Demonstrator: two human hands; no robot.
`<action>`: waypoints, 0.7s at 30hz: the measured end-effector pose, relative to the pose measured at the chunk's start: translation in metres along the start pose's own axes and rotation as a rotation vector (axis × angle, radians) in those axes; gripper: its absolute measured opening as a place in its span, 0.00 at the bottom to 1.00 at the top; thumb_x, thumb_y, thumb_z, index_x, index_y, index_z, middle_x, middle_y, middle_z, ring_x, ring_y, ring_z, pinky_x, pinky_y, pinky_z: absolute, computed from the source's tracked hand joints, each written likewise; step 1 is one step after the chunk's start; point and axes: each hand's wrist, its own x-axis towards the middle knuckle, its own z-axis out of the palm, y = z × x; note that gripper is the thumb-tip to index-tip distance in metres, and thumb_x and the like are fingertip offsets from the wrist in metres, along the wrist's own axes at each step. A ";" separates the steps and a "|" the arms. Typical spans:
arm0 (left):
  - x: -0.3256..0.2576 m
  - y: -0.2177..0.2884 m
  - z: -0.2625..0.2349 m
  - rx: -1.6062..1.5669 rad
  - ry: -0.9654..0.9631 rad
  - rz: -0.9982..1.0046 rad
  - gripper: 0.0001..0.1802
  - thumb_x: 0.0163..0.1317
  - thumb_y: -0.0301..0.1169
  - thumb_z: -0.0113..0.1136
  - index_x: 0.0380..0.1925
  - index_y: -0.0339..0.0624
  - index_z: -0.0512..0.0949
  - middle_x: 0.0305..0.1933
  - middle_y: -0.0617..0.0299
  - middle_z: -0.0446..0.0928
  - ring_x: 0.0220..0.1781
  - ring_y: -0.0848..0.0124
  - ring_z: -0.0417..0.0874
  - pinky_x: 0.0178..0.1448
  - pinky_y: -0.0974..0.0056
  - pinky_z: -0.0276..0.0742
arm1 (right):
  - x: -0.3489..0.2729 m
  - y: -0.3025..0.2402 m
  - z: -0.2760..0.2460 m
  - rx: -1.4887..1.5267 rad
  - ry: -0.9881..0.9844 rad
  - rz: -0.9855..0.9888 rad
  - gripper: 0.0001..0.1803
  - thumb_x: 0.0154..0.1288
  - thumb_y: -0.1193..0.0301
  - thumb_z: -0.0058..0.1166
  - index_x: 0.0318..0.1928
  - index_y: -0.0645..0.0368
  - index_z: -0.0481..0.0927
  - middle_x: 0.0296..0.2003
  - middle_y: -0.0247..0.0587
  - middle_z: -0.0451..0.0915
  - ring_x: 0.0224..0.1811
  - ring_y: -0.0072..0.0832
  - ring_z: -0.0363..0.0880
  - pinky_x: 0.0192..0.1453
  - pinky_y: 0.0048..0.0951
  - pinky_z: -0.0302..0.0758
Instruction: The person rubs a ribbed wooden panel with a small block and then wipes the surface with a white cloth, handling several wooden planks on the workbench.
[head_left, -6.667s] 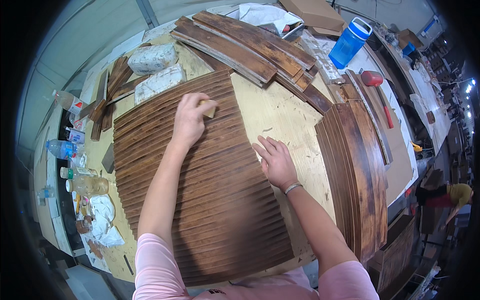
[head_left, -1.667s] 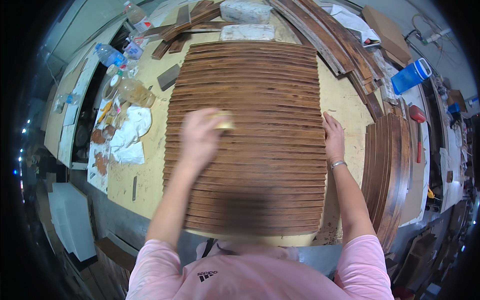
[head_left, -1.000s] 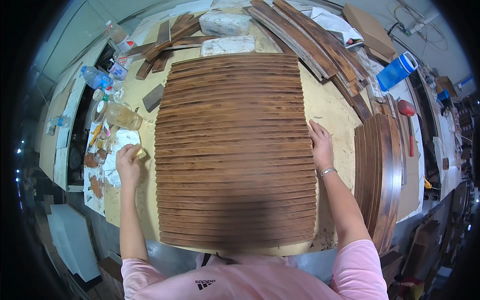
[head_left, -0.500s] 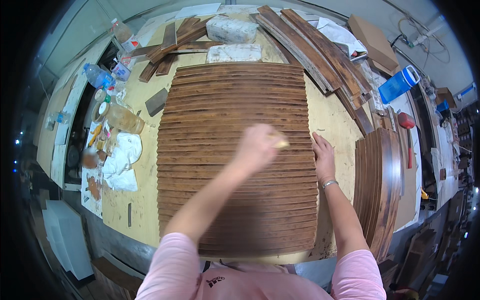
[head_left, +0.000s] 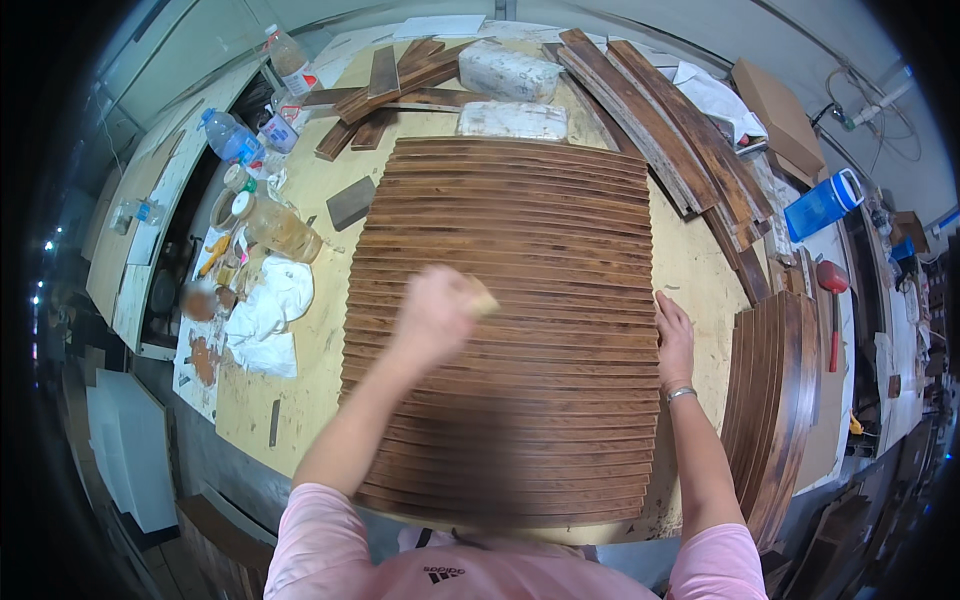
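A wide panel of dark brown wooden slats (head_left: 510, 250) lies side by side on a pale workbench (head_left: 700, 270). My left hand (head_left: 435, 310) is blurred with motion over the middle of the slats and is closed on a small tan sanding block (head_left: 484, 299). Flat on the right edge of the slats rests my right hand (head_left: 675, 335), fingers together, with a thin bracelet on its wrist.
Loose boards (head_left: 670, 120) lean across the back right, and a curved stack of slats (head_left: 775, 400) lies at the right. White rags (head_left: 265, 315), a jar of amber liquid (head_left: 280, 230) and plastic bottles (head_left: 230, 135) crowd the left edge. A blue jug (head_left: 822, 203) stands far right.
My left hand has swept back and forth across the slats with the block, from the left edge to the right side, and now sits mid-panel. My right hand has stayed on the right edge.
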 end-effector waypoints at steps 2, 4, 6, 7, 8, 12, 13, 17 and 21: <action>0.015 -0.090 -0.025 -0.061 0.212 0.014 0.15 0.56 0.24 0.68 0.45 0.45 0.84 0.43 0.50 0.80 0.50 0.49 0.79 0.56 0.50 0.77 | 0.001 -0.006 0.001 0.002 -0.006 -0.008 0.27 0.65 0.82 0.54 0.64 0.50 0.80 0.70 0.29 0.74 0.70 0.37 0.70 0.76 0.37 0.68; 0.022 -0.139 -0.061 0.213 0.294 -0.247 0.16 0.55 0.23 0.69 0.46 0.46 0.84 0.45 0.51 0.78 0.52 0.50 0.79 0.56 0.50 0.77 | 0.003 -0.007 0.001 0.013 -0.008 0.001 0.27 0.65 0.82 0.54 0.64 0.50 0.80 0.70 0.29 0.74 0.70 0.37 0.70 0.76 0.37 0.68; 0.023 -0.147 -0.079 0.258 0.372 -0.307 0.17 0.56 0.25 0.70 0.47 0.46 0.84 0.44 0.52 0.78 0.51 0.50 0.79 0.57 0.52 0.76 | 0.001 -0.007 0.002 0.044 -0.009 0.016 0.27 0.66 0.83 0.54 0.64 0.51 0.80 0.70 0.29 0.74 0.70 0.37 0.70 0.76 0.37 0.68; 0.027 -0.126 -0.076 0.225 0.417 -0.341 0.17 0.55 0.26 0.70 0.47 0.46 0.84 0.43 0.53 0.77 0.50 0.51 0.79 0.57 0.52 0.76 | 0.001 -0.006 0.001 0.030 -0.005 0.019 0.27 0.66 0.83 0.54 0.64 0.51 0.80 0.70 0.29 0.74 0.70 0.36 0.70 0.76 0.37 0.68; 0.023 -0.104 -0.067 0.113 0.347 -0.282 0.18 0.54 0.27 0.71 0.47 0.45 0.84 0.43 0.54 0.78 0.49 0.52 0.80 0.56 0.53 0.77 | 0.001 -0.007 0.001 0.017 -0.007 0.019 0.27 0.65 0.83 0.54 0.64 0.51 0.80 0.70 0.29 0.74 0.70 0.36 0.70 0.76 0.37 0.68; -0.006 -0.065 -0.054 0.235 0.042 0.247 0.18 0.51 0.31 0.74 0.44 0.46 0.83 0.42 0.55 0.78 0.48 0.54 0.80 0.54 0.54 0.77 | 0.000 0.001 0.002 -0.101 -0.006 -0.031 0.28 0.65 0.84 0.53 0.64 0.50 0.80 0.70 0.29 0.74 0.70 0.36 0.70 0.76 0.37 0.68; -0.005 -0.088 -0.056 0.195 0.171 0.128 0.18 0.52 0.27 0.73 0.44 0.46 0.82 0.42 0.55 0.77 0.48 0.53 0.80 0.54 0.54 0.77 | 0.001 -0.001 0.002 -0.094 -0.001 -0.042 0.28 0.65 0.84 0.53 0.65 0.50 0.80 0.70 0.29 0.74 0.70 0.36 0.70 0.76 0.37 0.68; -0.005 -0.121 -0.079 0.186 0.337 -0.264 0.19 0.55 0.25 0.71 0.48 0.45 0.81 0.46 0.52 0.77 0.51 0.51 0.79 0.57 0.52 0.76 | 0.002 -0.006 0.001 -0.037 -0.013 -0.008 0.30 0.64 0.85 0.53 0.65 0.50 0.79 0.70 0.29 0.73 0.71 0.36 0.69 0.77 0.36 0.67; -0.007 -0.066 -0.056 -0.012 0.103 0.144 0.22 0.52 0.21 0.72 0.48 0.46 0.82 0.49 0.55 0.80 0.53 0.53 0.79 0.59 0.51 0.76 | 0.003 -0.002 0.004 -0.004 -0.030 0.014 0.31 0.63 0.85 0.52 0.66 0.50 0.79 0.70 0.28 0.73 0.71 0.37 0.69 0.78 0.36 0.67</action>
